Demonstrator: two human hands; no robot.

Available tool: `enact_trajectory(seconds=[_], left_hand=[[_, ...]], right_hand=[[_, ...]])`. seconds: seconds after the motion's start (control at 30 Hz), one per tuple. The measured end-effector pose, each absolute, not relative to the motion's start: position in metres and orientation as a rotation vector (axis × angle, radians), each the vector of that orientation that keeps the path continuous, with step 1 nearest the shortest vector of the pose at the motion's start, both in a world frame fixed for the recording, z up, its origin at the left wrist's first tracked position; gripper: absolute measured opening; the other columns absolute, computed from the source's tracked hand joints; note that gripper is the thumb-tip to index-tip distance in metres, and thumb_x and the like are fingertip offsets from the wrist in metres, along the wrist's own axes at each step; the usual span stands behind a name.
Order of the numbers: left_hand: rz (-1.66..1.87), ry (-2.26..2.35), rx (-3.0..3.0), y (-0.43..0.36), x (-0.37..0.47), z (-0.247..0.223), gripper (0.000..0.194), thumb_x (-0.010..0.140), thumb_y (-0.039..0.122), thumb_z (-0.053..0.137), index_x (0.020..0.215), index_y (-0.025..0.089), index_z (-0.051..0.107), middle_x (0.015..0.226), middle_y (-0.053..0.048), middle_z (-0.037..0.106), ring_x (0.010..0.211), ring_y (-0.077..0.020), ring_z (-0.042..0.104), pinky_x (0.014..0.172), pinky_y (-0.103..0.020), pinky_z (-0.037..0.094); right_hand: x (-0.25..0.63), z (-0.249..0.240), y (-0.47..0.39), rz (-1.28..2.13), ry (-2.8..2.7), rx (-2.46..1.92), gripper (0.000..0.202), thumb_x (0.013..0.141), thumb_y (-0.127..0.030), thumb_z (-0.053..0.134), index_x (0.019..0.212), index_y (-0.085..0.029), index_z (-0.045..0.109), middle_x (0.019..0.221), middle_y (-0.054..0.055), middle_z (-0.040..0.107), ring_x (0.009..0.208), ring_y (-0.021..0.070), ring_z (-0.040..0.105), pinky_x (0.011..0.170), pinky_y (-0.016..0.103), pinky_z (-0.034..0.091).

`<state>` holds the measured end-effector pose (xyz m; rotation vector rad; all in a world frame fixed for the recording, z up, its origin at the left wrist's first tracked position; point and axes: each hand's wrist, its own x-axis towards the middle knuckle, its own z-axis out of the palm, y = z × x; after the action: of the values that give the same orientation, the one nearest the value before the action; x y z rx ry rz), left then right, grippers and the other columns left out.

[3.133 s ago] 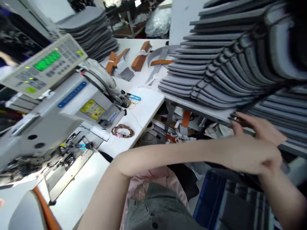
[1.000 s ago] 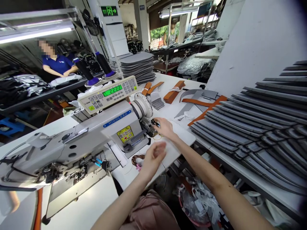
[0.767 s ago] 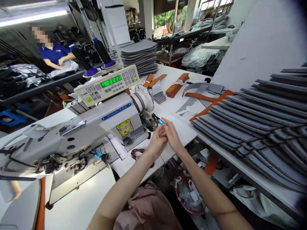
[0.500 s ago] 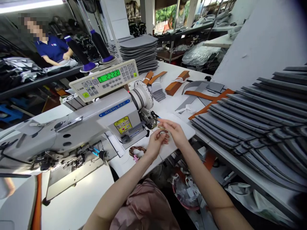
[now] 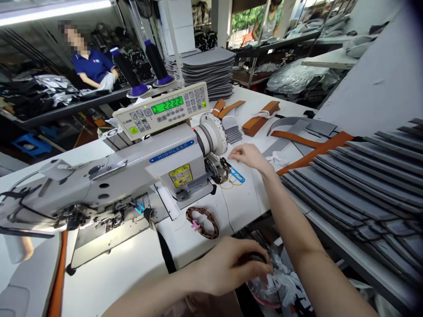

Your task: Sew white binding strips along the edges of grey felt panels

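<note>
Low at the front of the table, my left hand (image 5: 231, 266) is closed around a small dark round bobbin (image 5: 255, 257), partly hidden by the fingers. My right hand (image 5: 247, 156) is just right of the handwheel (image 5: 214, 134), fingertips pinched together. Whether something thin is between them, I cannot make out. Below that hand, a blue flat strip (image 5: 237, 174) and a yellow loop of cord (image 5: 228, 184) hang by the metal mechanism (image 5: 216, 169) on the sewing machine (image 5: 158, 154). A dark thread runs down the tabletop from there.
A brown patterned ring with a pink charm (image 5: 202, 223) lies near the table edge. Stacked grey panels (image 5: 350, 185) fill the right side. Orange strips (image 5: 261, 118) lie behind. Two thread cones (image 5: 158, 64) stand at the back. A person in blue (image 5: 94, 66) works across.
My hands have moved apart. The left has come down toward me with the bobbin, and the right has gone up beside the handwheel. The camera view has shifted left.
</note>
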<state>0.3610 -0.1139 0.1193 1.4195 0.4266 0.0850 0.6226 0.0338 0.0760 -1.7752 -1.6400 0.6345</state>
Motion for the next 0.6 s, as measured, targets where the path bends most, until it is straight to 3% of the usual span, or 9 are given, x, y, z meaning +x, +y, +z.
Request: enact_trajectory(seconds=[0.13,0.23,0.4,0.5,0.6], left_hand=[[0.257,0.541,1.116,-0.104,0.372,0.094,0.05,0.081,0.063,0.068,0.097,0.015,0.063,0.083,-0.008,0.072,0.057,-0.0087,0.047,0.052,-0.021,0.028],[0.291,0.615,0.918,-0.096,0.375,0.084,0.056,0.072,0.064,0.075,0.095,0.014,0.064,0.081,-0.008,0.072,0.049,-0.0045,0.033,0.05,-0.022,0.02],[0.274,0.643,0.715,-0.09,0.379,0.08,0.06,0.063,0.062,0.083,0.092,0.011,0.065,0.077,-0.01,0.073,0.05,-0.0043,0.032,0.052,-0.023,0.017],[0.271,0.631,0.683,-0.09,0.383,0.079,0.059,0.062,0.059,0.085,0.089,0.011,0.066,0.078,-0.01,0.073,0.047,-0.0028,0.026,0.05,-0.024,0.012],[0.318,0.672,0.625,-0.09,0.387,0.079,0.06,0.059,0.057,0.087,0.09,0.011,0.066,0.083,-0.01,0.074,0.049,-0.0024,0.027,0.05,-0.023,0.011]], right_hand=[[0.618,0.077,0.049,0.554,-1.802,-1.828,0.019,0.078,-0.031,0.06,0.067,-0.018,0.069,0.063,0.002,0.067,0.063,0.0152,0.057,0.064,0.025,0.039],[0.621,0.072,0.051,0.511,-1.867,-1.86,0.019,0.082,-0.031,0.058,0.075,-0.019,0.07,0.073,0.003,0.07,0.069,0.0167,0.059,0.066,0.025,0.039],[0.625,0.066,0.051,0.523,-1.976,-1.887,0.016,0.082,-0.029,0.06,0.071,-0.019,0.068,0.072,0.004,0.068,0.069,0.0175,0.058,0.065,0.025,0.038],[0.624,0.064,0.052,0.405,-1.941,-1.879,0.022,0.087,-0.031,0.051,0.08,-0.019,0.068,0.081,0.006,0.069,0.077,0.0191,0.059,0.071,0.027,0.041],[0.624,0.063,0.055,0.42,-2.007,-1.845,0.021,0.084,-0.031,0.056,0.071,-0.019,0.066,0.075,0.005,0.066,0.073,0.0191,0.057,0.07,0.028,0.042]])
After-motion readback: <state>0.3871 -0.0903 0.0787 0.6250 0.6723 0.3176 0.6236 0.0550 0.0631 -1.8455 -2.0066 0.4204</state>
